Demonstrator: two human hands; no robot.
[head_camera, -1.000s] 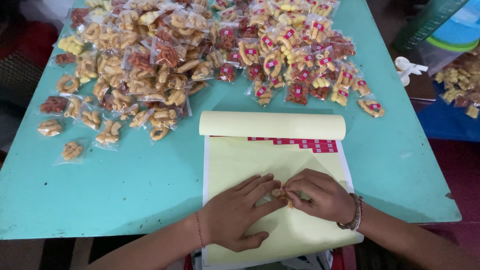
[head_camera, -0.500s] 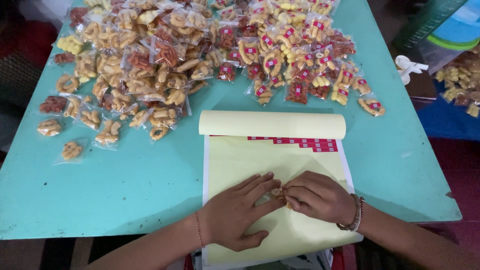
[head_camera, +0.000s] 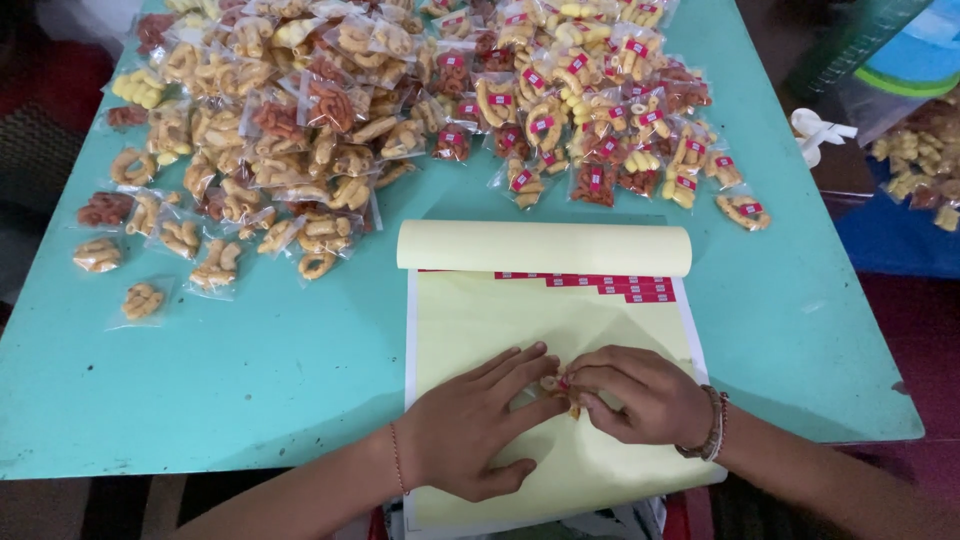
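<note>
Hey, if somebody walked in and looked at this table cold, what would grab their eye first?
Probably the big heap of small clear snack packets across the far half of the turquoise table, those on the right bearing red stickers. Next, the pale yellow sticker sheet at the near edge, its top curled back, with a row of red stickers. On it, the left hand and right hand meet over one small packet.

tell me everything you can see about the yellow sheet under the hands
The yellow sheet is pale, glossy-looking backing paper with white edges, lying flat on the turquoise table. Its far end is curled into a roll. A row of small red stickers sits just below the roll. The left hand presses flat on it; the right hand rests beside, pinching a small snack packet.
</note>
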